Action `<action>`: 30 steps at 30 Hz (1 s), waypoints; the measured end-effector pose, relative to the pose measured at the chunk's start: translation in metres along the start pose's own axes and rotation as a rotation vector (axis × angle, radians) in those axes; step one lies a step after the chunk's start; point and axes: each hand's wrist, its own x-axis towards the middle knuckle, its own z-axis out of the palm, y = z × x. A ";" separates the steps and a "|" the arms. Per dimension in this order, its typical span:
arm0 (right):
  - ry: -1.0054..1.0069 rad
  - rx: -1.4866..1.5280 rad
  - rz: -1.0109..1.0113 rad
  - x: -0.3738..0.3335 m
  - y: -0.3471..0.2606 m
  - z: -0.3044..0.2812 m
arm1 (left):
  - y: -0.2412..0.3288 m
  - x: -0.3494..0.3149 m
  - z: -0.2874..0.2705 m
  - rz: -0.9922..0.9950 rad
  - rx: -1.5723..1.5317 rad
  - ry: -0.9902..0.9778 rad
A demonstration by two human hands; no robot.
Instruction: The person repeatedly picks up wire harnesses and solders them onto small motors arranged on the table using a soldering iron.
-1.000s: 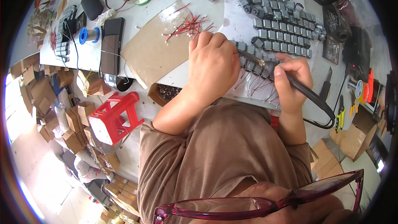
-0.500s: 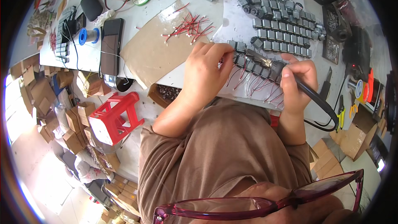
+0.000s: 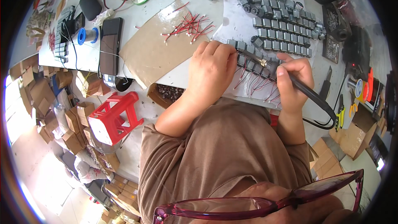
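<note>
My right hand [image 3: 295,81] grips a soldering iron [image 3: 263,62] by its dark handle, the metal tip pointing left. That tip reaches the row of small silver motors [image 3: 253,66] at the table's near edge, close to my left fingertips. At the left end of this row my left hand [image 3: 212,69] is closed in a pinch; whatever lies between thumb and forefinger is hidden. Thin red and black wires [image 3: 258,84] hang from several motors toward me. More motors [image 3: 282,37] stand in rows on white paper behind.
Loose red and black wires [image 3: 191,28] lie on brown cardboard [image 3: 151,54]. Leftward are a phone [image 3: 111,43] and a solder spool [image 3: 88,36]. A knife [image 3: 326,84] and yellow-handled cutters [image 3: 340,113] lie right. Below the table edge stands a red stool [image 3: 114,118].
My left hand has shifted slightly right along the near row of motors. The soldering iron and my right hand have moved a little left, with the tip now near the left fingertips.
</note>
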 end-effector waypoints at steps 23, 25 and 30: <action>0.009 0.042 0.016 -0.005 0.002 -0.006 | 0.002 0.004 0.001 -0.032 0.025 -0.020; 0.033 0.050 0.010 -0.005 0.000 -0.006 | 0.003 0.005 0.000 -0.031 0.033 -0.021; 0.019 0.008 0.014 -0.004 0.001 -0.003 | 0.004 0.005 0.002 -0.024 0.032 -0.013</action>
